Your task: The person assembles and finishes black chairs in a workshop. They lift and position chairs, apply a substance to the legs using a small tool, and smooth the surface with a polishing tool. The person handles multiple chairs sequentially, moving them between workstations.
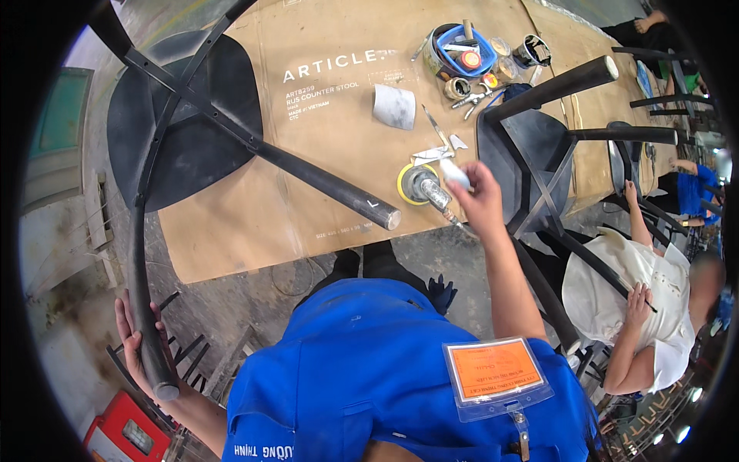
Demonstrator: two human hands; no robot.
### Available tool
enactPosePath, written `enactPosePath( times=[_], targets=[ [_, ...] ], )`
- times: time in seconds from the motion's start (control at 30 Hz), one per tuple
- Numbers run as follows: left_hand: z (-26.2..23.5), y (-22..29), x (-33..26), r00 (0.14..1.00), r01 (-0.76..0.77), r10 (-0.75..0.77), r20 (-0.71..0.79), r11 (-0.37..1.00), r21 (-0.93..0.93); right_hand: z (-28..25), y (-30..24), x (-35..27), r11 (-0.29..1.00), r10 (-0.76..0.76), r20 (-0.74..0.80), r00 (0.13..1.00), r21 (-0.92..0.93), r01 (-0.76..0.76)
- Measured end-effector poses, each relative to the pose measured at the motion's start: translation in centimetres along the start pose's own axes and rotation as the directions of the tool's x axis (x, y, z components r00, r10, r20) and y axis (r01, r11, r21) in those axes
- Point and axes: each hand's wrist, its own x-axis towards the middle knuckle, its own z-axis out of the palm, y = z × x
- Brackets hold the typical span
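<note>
An upturned black stool (185,115) rests on the cardboard-covered table at the left, its crossed legs pointing up and outward. My left hand (138,343) is wrapped round the end of its near leg. Above the table, my right hand (481,196) pinches a small white piece (454,174), perhaps folded sandpaper. Just below and left of that hand lies a round sander (421,185) with a yellow-edged pad. Next to it are torn white scraps (431,154) and a thin blade-like tool (436,127). A curled grey-white sheet (394,106) lies farther back.
A blue basket (476,48) stands among jars and a dark-stained can (533,51) at the back. Another upturned black stool (531,154) is at my right. Beside it, a co-worker in a white shirt (631,292) handles stool legs. A red box (127,431) sits low left.
</note>
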Motion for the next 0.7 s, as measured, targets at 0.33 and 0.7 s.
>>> enactPosePath(
  times=[0.33,0.7],
  targets=[
    [0.5,0.0,-0.1,1.0,-0.022,0.022,0.018,0.999,0.045,1.4,-4.2,-8.6,0.925,-0.177,0.027,0.984,-0.338,0.176],
    [0.6,-0.1,-0.2,0.999,-0.025,0.024,0.021,0.999,0.03,1.6,-4.1,-8.3,0.871,-0.191,0.021,0.981,-0.457,0.18]
  ],
)
